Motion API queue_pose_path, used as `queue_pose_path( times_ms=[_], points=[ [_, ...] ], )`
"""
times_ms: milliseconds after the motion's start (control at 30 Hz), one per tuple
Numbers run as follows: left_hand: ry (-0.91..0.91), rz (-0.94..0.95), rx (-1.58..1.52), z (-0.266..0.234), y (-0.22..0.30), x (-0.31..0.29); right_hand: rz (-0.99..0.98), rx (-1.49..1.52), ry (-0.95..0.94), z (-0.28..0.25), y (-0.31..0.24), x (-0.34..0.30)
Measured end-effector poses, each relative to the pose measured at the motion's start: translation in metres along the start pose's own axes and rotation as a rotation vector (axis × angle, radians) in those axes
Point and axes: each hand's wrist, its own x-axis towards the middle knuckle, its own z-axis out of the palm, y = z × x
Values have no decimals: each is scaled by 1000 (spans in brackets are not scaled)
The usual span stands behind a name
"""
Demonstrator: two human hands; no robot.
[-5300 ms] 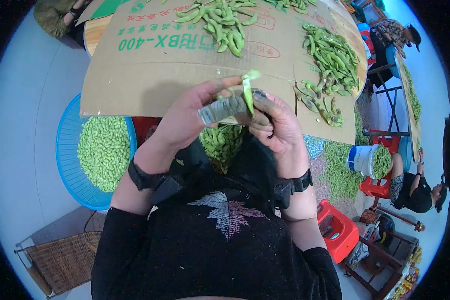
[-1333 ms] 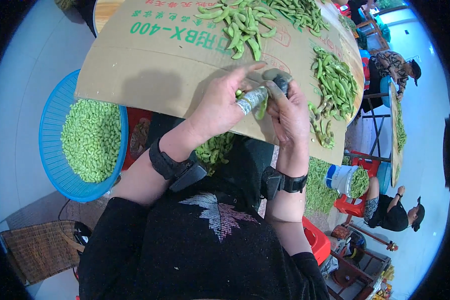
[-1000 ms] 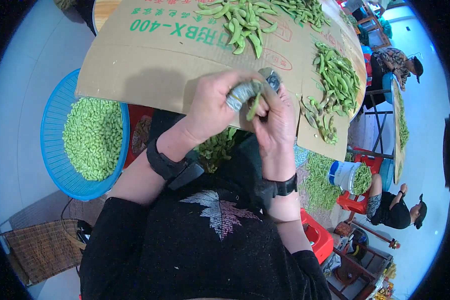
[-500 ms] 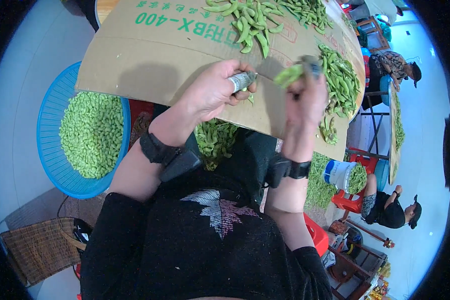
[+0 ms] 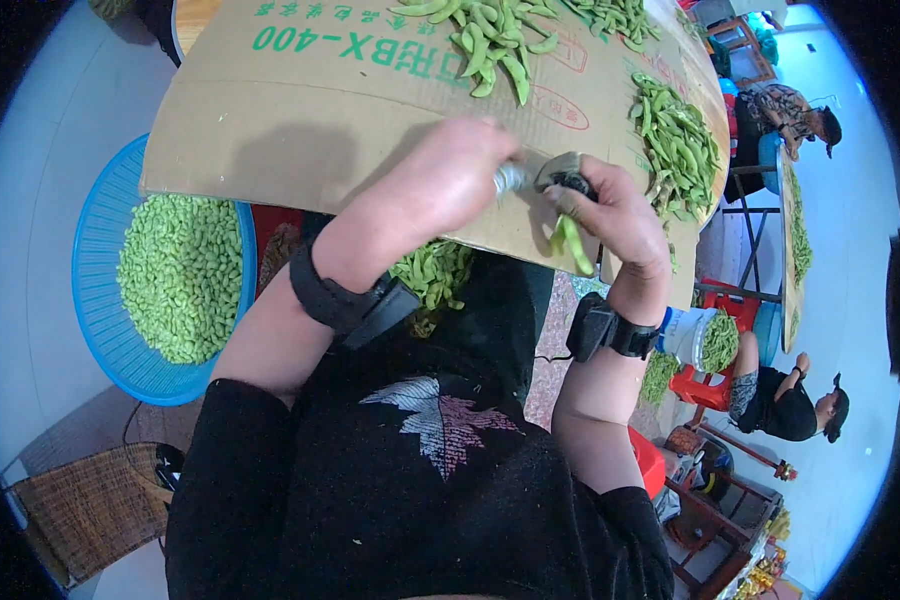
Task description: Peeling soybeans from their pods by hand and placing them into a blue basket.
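Shirt cloth (image 5: 300,480), black and soft-looking, bears 1 jagged, pale leaf print (image 5: 440,425). Both wrists wear dark straps with boxy black units. Just beyond, a loose heap of flat pods (image 5: 432,275) sits in the lap. The left hand (image 5: 450,175) has its fingers curled inward, a silvery wrap (image 5: 511,180) around 1 digit; it is blurred, so I cannot tell whether it grips anything. The right hand (image 5: 610,212), dark wrapping on a finger, pinches a slender green pod (image 5: 572,246), which dangles in front of the cardboard's near edge. To the left, a ribbed blue plastic basket (image 5: 95,300) holds smooth, plump beans (image 5: 182,275). Flat brown cardboard (image 5: 220,130) carries 3 heaps of curved pods, the rightmost heap (image 5: 682,145) tangled. Farther right stands a tilted white bucket (image 5: 684,338); beyond it sits a person in black (image 5: 785,412).
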Motion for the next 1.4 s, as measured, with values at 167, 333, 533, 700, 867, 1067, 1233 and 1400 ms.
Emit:
queue_pose_path(
  times_ms=[167, 333, 533, 700, 867, 1067, 1233, 1400],
  points=[
    [-127, 49, 194, 3, 13, 4, -93, -418, 414, -11, -5, 54],
    [-74, -61, 33, 4, 6, 5, -93, -633, 523, 16, -4, 88],
    [-99, -397, -1055, -23, -22, -12, -11, -570, 581, 16, -11, 39],
    [83, -60, -357, -10, 5, -10, 66, -240, 426, 17, -18, 7],
    [-46, 143, -65, -9, 10, -10, 42, 469, 37, 18, -14, -17],
    [-35, -393, -1390, 0, 7, -9, 1, 546, 296, 30, -26, -23],
    [30, -475, -1364, 11, 8, -11, 26, 791, 196, 54, -35, -31],
    [180, -439, -1343, 17, 17, -10, 31, 885, 101, 55, -20, -31]
  ],
)
